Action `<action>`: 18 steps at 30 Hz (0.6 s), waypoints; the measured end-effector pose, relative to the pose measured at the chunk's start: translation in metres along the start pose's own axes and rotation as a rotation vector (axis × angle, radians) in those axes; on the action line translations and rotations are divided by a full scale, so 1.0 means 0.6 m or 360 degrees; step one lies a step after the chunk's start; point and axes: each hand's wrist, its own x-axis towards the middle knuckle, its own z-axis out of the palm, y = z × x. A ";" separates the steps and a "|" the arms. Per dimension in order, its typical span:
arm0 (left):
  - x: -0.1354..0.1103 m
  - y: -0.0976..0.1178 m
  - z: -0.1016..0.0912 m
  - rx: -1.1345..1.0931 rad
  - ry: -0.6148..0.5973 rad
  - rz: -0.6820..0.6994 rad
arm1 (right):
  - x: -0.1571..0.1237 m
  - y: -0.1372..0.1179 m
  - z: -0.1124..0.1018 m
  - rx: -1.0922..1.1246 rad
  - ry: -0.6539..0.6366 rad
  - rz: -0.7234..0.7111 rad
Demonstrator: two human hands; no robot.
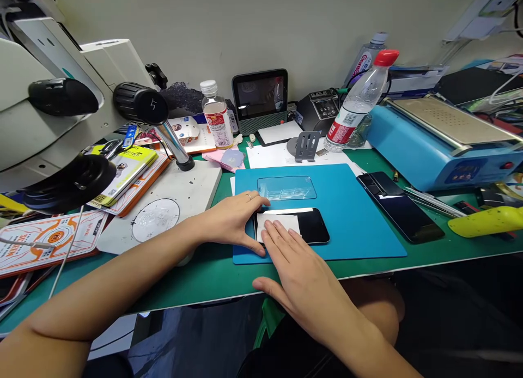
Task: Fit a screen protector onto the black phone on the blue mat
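A black smartphone lies screen-side up on a blue mat. Spread over its left part is a folded white wipe or sheet; which of the two I cannot tell. My left hand braces the phone's left end, thumb at the near edge and fingers at the far edge. Flat on the white sheet rest the outstretched fingers of my right hand, its thumb held apart near the table edge. Just beyond the phone, a clear screen protector or glass sheet with a dark outline lies on the mat.
A microscope on a white base stands at left beside stacked boxes. Bottles and a smart display line the back. At right are another phone, a blue heating machine and a yellow bottle.
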 end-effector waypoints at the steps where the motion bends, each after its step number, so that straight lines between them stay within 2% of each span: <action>1: 0.000 0.000 0.000 0.0002 -0.0008 -0.0006 | 0.002 -0.001 -0.003 0.0012 -0.0021 0.0012; 7: -0.002 0.004 0.000 -0.0019 -0.0004 -0.0045 | 0.037 -0.004 -0.006 0.0054 -0.0101 0.0029; 9: -0.003 0.003 -0.001 -0.0030 -0.0006 -0.0022 | 0.032 -0.006 -0.004 0.0050 -0.0073 -0.0018; 14: -0.003 0.002 -0.007 -0.0021 -0.0052 0.0021 | -0.014 -0.005 -0.013 -0.0017 0.0024 -0.0164; 18: -0.003 0.002 -0.007 0.0019 -0.0060 0.0046 | 0.004 0.001 -0.015 0.0004 -0.0005 -0.0125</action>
